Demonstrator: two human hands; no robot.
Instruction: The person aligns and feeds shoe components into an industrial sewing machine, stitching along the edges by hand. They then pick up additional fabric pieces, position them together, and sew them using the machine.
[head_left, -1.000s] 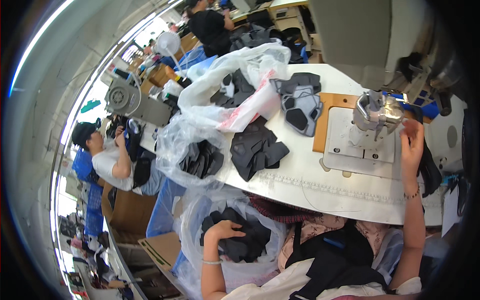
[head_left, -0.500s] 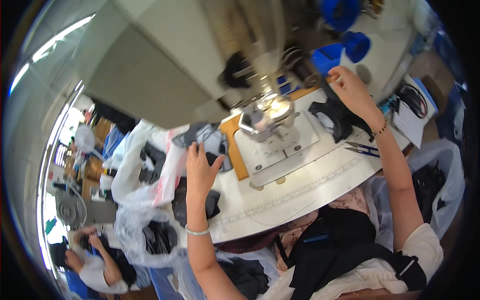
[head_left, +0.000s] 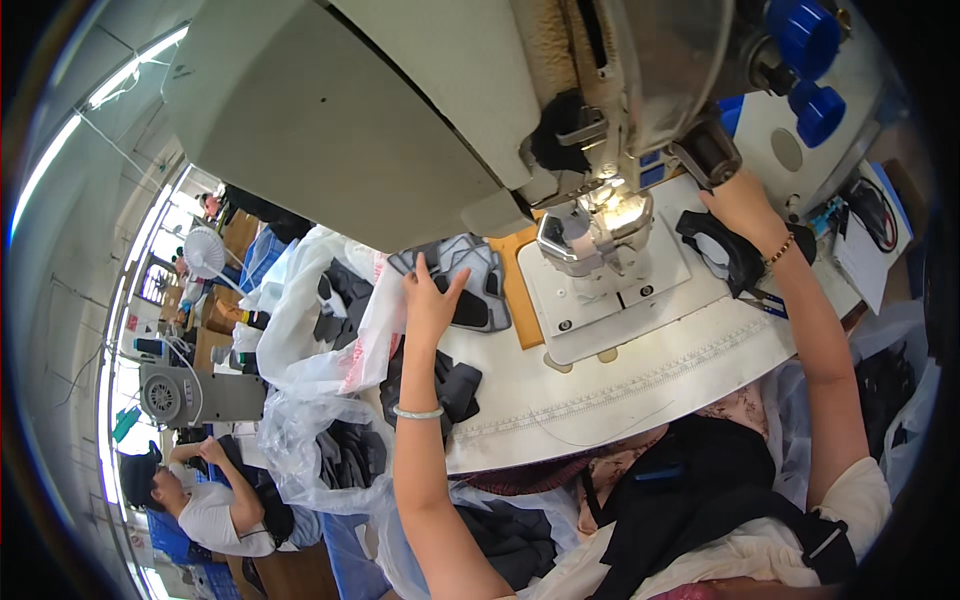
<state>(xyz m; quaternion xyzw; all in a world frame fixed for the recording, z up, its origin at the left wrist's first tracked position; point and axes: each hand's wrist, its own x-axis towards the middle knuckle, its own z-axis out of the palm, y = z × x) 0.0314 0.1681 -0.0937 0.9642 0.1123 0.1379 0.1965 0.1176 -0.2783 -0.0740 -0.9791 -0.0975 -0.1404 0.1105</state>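
My left hand [head_left: 432, 306] has its fingers spread at the left edge of grey and black fabric pieces [head_left: 485, 285], left of the sewing machine's needle area. Whether its fingertips touch the fabric is hard to see. My right hand [head_left: 748, 212] is right of the needle, beside a dark cylindrical machine part [head_left: 708, 152] that hides its fingers. Just below it lies a black fabric piece with a pale patch [head_left: 715, 250]. The lit presser foot area [head_left: 610, 215] stands above a white plate [head_left: 610, 300]. Blue-handled thread snips [head_left: 765, 300] lie partly behind my right forearm.
The machine's large grey head [head_left: 340, 120] fills the upper left. Plastic bags [head_left: 320, 380] of dark fabric pieces crowd the table's left side. Another bag [head_left: 890, 390] hangs at the right. Papers [head_left: 850, 250] lie at the far right. A co-worker [head_left: 220, 500] sits at the lower left.
The whole view has shifted, bringing more of the machine head into sight. My right hand has come lower, to beside the dark cylinder. My left hand remains by the grey pieces, fingers more widely spread.
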